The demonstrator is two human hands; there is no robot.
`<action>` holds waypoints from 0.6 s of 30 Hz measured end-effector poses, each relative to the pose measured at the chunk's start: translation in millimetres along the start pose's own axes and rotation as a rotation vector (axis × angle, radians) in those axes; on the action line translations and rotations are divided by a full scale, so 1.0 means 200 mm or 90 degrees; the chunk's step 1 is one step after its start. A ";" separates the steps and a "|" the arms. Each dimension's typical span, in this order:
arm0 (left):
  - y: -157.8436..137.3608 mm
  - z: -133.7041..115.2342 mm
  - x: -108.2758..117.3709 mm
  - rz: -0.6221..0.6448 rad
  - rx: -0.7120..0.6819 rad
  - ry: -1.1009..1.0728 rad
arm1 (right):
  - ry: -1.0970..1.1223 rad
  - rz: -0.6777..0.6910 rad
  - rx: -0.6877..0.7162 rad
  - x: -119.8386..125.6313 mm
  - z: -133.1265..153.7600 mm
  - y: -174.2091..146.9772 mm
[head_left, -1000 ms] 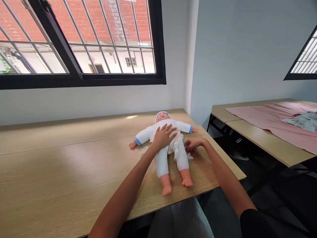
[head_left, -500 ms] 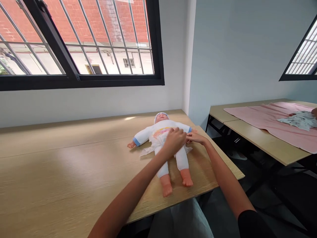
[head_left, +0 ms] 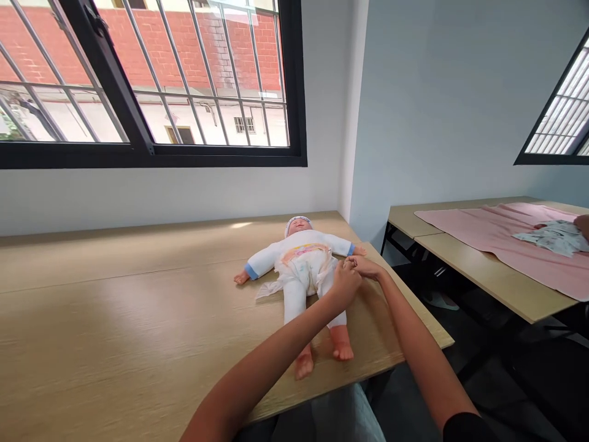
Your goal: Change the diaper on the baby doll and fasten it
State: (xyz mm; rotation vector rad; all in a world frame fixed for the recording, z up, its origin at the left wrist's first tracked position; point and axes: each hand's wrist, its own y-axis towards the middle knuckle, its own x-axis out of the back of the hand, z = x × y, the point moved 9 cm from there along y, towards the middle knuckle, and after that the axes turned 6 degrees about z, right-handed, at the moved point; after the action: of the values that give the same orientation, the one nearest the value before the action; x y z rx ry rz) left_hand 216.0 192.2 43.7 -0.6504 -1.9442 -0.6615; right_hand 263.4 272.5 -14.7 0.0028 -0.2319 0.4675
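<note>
A baby doll in a white suit with blue cuffs lies on its back, its head toward the wall and its bare feet toward me. Around its hips is a white diaper with a coloured print, one side wing spread loose on the table at the left. At the diaper's right side my left hand is closed, its fingers pinching the edge. My right hand meets it there, fingers also pinched on that side of the diaper. The fingertips partly hide one another.
The doll lies near the right corner of a wooden table. Beyond a gap at the right stands another table with a pink cloth and a patterned garment, where another person's hand shows. A barred window is behind.
My left hand has moved right and down from the diaper's front to its side, close against my right hand. More of the diaper's front shows. The view has tilted slightly upward.
</note>
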 end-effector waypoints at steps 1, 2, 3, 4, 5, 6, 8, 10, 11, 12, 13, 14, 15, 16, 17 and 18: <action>0.01 0.00 0.05 -0.012 0.002 0.056 | 0.005 -0.001 0.013 0.00 0.00 0.00; 0.02 0.01 0.11 -0.022 0.012 0.125 | 0.015 0.008 0.018 0.00 0.01 0.00; 0.03 0.02 0.16 -0.026 0.030 0.194 | 0.030 0.019 0.016 -0.01 0.00 -0.01; 0.05 0.04 0.20 -0.026 0.051 0.264 | 0.045 0.032 0.006 -0.01 0.00 -0.01; 0.06 0.06 0.23 -0.022 0.072 0.324 | 0.061 0.044 -0.009 -0.01 -0.01 -0.02; 0.08 0.09 0.26 -0.015 0.090 0.363 | 0.077 0.052 -0.024 -0.01 -0.01 -0.03; 0.11 0.14 0.28 -0.005 0.113 0.378 | 0.106 0.052 -0.037 0.00 -0.01 -0.05; 0.13 0.18 0.28 0.001 0.122 0.369 | 0.134 0.036 -0.013 0.02 0.02 -0.06; 0.14 0.19 0.27 0.003 0.126 0.366 | 0.148 0.027 0.009 0.03 0.04 -0.07; 0.15 0.19 0.27 0.004 0.132 0.363 | 0.163 0.019 0.035 0.03 0.06 -0.07; 0.15 0.19 0.26 0.001 0.137 0.363 | 0.177 0.014 0.063 0.04 0.09 -0.07; 0.15 0.18 0.27 -0.004 0.142 0.364 | 0.191 0.016 0.086 0.03 0.11 -0.07; 0.14 0.17 0.28 -0.018 0.146 0.368 | 0.207 0.023 0.102 0.03 0.13 -0.08; 0.13 0.16 0.30 -0.041 0.146 0.372 | 0.222 0.033 0.108 0.02 0.14 -0.08; 0.11 0.14 0.33 -0.073 0.142 0.376 | 0.237 0.046 0.108 0.00 0.15 -0.08; 0.09 0.13 0.36 -0.110 0.135 0.375 | 0.250 0.058 0.104 -0.01 0.15 -0.09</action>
State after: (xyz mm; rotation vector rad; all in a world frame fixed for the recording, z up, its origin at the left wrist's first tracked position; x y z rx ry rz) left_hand 182.9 234.7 101.5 -0.1275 -1.4955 -0.6511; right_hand 262.6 254.6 15.9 0.0594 0.1923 0.5658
